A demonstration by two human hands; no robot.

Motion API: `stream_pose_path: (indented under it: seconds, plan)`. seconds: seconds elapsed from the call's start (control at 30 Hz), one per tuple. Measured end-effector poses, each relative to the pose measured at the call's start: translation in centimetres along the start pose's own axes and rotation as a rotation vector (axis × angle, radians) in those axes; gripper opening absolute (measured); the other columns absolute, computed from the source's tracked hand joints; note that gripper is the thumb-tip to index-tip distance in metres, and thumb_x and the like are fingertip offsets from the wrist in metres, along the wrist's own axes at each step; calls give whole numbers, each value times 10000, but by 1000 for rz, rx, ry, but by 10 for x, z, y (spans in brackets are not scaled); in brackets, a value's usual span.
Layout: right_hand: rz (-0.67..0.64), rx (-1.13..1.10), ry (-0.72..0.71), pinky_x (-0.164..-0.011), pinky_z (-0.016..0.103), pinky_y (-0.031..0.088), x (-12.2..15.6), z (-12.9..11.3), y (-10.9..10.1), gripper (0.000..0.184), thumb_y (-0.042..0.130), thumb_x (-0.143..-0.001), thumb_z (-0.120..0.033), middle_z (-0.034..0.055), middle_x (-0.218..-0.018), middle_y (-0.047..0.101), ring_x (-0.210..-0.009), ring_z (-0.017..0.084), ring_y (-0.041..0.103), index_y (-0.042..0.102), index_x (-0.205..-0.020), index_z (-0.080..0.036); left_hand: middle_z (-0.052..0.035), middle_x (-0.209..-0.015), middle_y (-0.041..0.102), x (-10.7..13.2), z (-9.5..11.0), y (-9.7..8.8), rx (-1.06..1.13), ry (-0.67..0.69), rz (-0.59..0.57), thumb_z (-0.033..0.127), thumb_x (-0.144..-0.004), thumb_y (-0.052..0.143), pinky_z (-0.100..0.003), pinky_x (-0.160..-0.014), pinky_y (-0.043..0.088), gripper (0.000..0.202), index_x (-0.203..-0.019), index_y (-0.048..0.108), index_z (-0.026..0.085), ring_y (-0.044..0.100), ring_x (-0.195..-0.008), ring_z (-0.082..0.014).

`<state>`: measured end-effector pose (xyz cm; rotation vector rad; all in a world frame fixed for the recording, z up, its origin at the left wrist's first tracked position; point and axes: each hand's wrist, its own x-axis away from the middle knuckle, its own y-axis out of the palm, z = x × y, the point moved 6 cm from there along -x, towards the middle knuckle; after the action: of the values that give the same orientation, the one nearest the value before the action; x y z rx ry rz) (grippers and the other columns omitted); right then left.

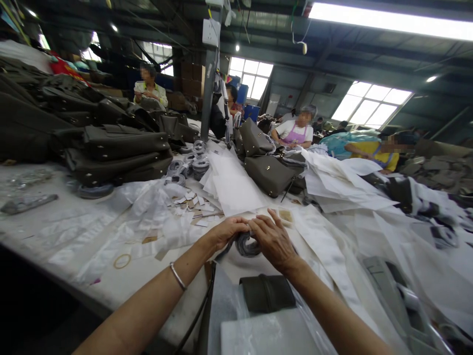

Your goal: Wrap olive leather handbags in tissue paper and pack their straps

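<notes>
A rolled-up dark strap (244, 245), seemingly wrapped in clear film, sits between both hands above the table. My left hand (229, 231) is closed at the coil's left upper side, its fingertips pinching there. From the right, my right hand (272, 240) curls over the coil, fingertips meeting those of the left; its index finger sticks up. The undersides of the right fingers are hidden. Below the hands lies a folded dark olive piece (267, 293), like part of a bag, on clear plastic and white padding (277, 333).
Stacked dark handbags (121, 143) fill the left, beside more coiled straps (199, 165). White paper sheets (236, 185) and another dark bag (269, 172) lie ahead. A grey tape dispenser-like tool (391, 296) rests at right. A metal post (209, 93) rises behind; several people work beyond.
</notes>
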<state>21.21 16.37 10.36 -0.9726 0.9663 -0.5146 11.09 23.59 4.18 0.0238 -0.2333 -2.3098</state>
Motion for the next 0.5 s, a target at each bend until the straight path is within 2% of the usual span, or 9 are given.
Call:
stream_pose_path:
  seconds: [0.1,0.17,0.23,0.3,0.37,0.4,0.47,0.5]
  plan:
    - [-305,9,89,-1158,463,207,-8,7,29,275,445,-947,-96,94,-997,710,-1022,232,610,647,-1126,-149,-33,-912,699,-7,-5,-7,-243,35,14,292,-650,660,-296,-843,452,371,-985,697,136,608,-878,-196]
    - [-439,-8,142,-1139,472,226,-11,10,49,279,442,-936,-93,106,-984,716,-1017,241,620,656,-1106,-150,-15,-870,701,-13,-10,-9,-417,54,20,242,-632,645,-297,-835,455,335,-944,713,140,607,-873,-210]
    - [-479,-35,181,-1119,484,250,-14,12,65,284,438,-934,-97,113,-1004,722,-1039,252,627,670,-1085,-156,-10,-824,699,-18,-14,-10,-581,69,30,200,-623,619,-297,-817,465,291,-890,719,137,613,-843,-215]
    - [-486,-72,219,-1104,487,277,-18,15,74,289,445,-927,-95,122,-1099,711,-1080,260,625,684,-1074,-163,-19,-861,708,-21,-16,-11,-728,79,51,186,-644,600,-300,-838,472,294,-911,716,141,624,-868,-222]
    - [-485,-117,273,-1091,483,308,-21,21,70,306,514,-898,-119,142,-1271,646,-1158,276,596,660,-1163,-164,-51,-988,711,-22,-15,-13,-864,80,84,202,-680,607,-314,-902,468,342,-1002,701,141,627,-973,-245]
    - [-478,-129,299,-1086,472,324,-20,25,61,368,557,-880,-142,151,-1352,592,-1209,281,566,620,-1242,-164,-74,-1070,699,-22,-13,-13,-929,75,101,221,-701,616,-325,-943,458,378,-1063,684,136,617,-1041,-259]
    - [-408,-202,375,-1068,419,361,-13,32,27,469,600,-866,-196,148,-1415,539,-1266,267,521,555,-1332,-165,-120,-1208,650,-22,-10,-14,-1050,57,124,262,-739,629,-345,-1008,434,468,-1185,627,120,584,-1146,-278]
    - [-364,-268,426,-1045,383,386,-3,35,5,447,588,-882,-234,136,-1386,566,-1254,250,528,564,-1323,-170,-134,-1254,625,-23,-8,-13,-1105,47,127,278,-753,632,-354,-1026,427,509,-1234,595,117,572,-1175,-282]
